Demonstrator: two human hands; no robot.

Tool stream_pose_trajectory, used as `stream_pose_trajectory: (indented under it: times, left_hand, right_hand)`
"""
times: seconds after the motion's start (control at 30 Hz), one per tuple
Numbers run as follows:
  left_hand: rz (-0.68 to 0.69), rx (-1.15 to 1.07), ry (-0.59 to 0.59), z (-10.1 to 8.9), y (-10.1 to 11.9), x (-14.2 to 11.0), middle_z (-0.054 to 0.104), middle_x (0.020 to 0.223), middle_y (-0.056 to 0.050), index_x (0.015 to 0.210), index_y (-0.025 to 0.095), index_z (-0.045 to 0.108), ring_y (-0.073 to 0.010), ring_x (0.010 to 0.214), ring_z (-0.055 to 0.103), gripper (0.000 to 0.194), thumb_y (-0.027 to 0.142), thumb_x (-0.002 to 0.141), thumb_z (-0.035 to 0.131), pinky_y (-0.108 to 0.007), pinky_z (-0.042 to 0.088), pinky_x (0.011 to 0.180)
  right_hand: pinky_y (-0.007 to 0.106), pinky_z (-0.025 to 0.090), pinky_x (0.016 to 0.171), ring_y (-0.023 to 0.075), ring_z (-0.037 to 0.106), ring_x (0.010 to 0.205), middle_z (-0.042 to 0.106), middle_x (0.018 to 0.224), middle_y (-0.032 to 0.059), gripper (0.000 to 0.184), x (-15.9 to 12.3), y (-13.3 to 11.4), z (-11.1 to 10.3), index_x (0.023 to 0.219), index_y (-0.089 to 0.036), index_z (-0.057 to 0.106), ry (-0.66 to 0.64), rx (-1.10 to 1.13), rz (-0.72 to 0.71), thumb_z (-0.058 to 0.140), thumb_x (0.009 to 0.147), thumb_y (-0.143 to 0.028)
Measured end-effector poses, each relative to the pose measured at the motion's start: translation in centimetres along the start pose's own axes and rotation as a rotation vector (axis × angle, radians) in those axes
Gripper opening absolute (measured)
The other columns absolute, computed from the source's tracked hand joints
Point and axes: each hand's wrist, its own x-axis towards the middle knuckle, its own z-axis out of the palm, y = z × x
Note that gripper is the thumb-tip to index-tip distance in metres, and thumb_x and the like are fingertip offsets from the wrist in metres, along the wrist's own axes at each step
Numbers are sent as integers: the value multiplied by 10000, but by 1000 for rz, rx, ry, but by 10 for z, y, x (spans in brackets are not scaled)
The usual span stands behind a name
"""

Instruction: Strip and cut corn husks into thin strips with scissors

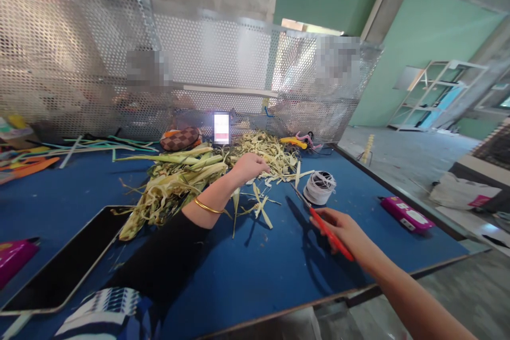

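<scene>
My right hand grips a pair of red-handled scissors, blades pointing away toward a spool of white string. Above the heap of shredded corn husk, my left hand is closed with the fingertips together. What it pinches, if anything, is too small to make out. Left of that wrist lies a bundle of dry corn husks, partly behind my forearm. Loose husk scraps are scattered on the blue tabletop below the left hand.
A dark flat tablet and a magenta packet lie at left; another magenta packet sits at right. Behind stand a lit phone, a checkered pouch, yellow-handled tool and a perforated metal screen.
</scene>
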Motion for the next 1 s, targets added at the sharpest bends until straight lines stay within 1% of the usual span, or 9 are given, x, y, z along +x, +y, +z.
stream_pose_trajectory:
  times: [0.1, 0.17, 0.3, 0.43, 0.53, 0.67, 0.8, 0.9, 1.0]
  left_hand:
    - [33, 17, -6, 0, 8, -2, 522, 483, 31, 625, 162, 718, -106, 508, 432, 200, 322, 653, 600, -226, 300, 485]
    - [83, 60, -11, 5, 19, -8, 572, 524, 18, 657, 167, 726, -114, 533, 476, 212, 310, 686, 573, -227, 322, 501]
    - [228, 283, 17, 35, 45, -34, 687, 705, -20, 694, 188, 719, -156, 666, 586, 243, 242, 752, 489, -248, 395, 578]
    - [421, 535, -191, 76, 60, -69, 720, 837, -76, 801, 191, 718, -213, 797, 648, 275, 234, 809, 446, -292, 472, 665]
    - [444, 663, -363, 86, 64, -87, 718, 877, -108, 880, 169, 704, -231, 827, 666, 261, 183, 807, 454, -305, 501, 677]
    - [428, 681, -511, 62, 69, -93, 723, 911, -101, 877, 189, 723, -246, 850, 666, 245, 217, 797, 493, -301, 502, 674]
    - [424, 469, -514, 18, 70, -81, 729, 971, -7, 985, 272, 720, -169, 841, 656, 363, 107, 748, 499, -221, 458, 708]
    - [241, 260, -370, -12, 64, -69, 733, 818, -10, 942, 224, 737, -135, 617, 628, 319, 148, 774, 476, -231, 442, 648]
    - [137, 350, -102, -35, 47, -63, 706, 706, -15, 847, 226, 743, -161, 649, 610, 248, 200, 746, 519, -255, 409, 639]
  right_hand:
    - [348, 482, 685, 269, 652, 789, 712, 856, 76, 426, -9, 9, -5, 1041, -198, 656, 150, -410, -99, 609, 686, -428]
    - [358, 467, 724, 285, 659, 844, 726, 892, 86, 461, -13, 12, -7, 1128, -204, 634, 209, -640, -121, 547, 742, -439]
    - [323, 467, 690, 267, 679, 832, 739, 884, 72, 464, -14, 19, -13, 1169, -221, 619, 216, -727, -117, 501, 785, -453]
    - [319, 467, 693, 267, 683, 848, 742, 921, 66, 443, -13, 25, -21, 1149, -231, 632, 229, -720, -159, 502, 792, -460]
    - [317, 462, 709, 265, 679, 869, 738, 963, 64, 421, -13, 26, -27, 1142, -243, 637, 218, -760, -182, 523, 786, -435]
    - [309, 445, 697, 268, 670, 894, 729, 1002, 65, 413, -12, 17, -30, 1166, -256, 616, 198, -869, -234, 538, 785, -396]
    - [303, 417, 634, 281, 674, 835, 728, 914, 94, 474, 0, 6, -23, 1212, -183, 539, 210, -959, -212, 543, 787, -394]
    - [302, 395, 596, 286, 671, 803, 715, 874, 108, 408, 12, 2, -16, 1146, -162, 537, 209, -1027, -209, 517, 812, -395]
    - [294, 393, 591, 255, 662, 781, 700, 886, 93, 275, 18, 0, -13, 1022, -198, 581, 178, -1092, -274, 522, 821, -376]
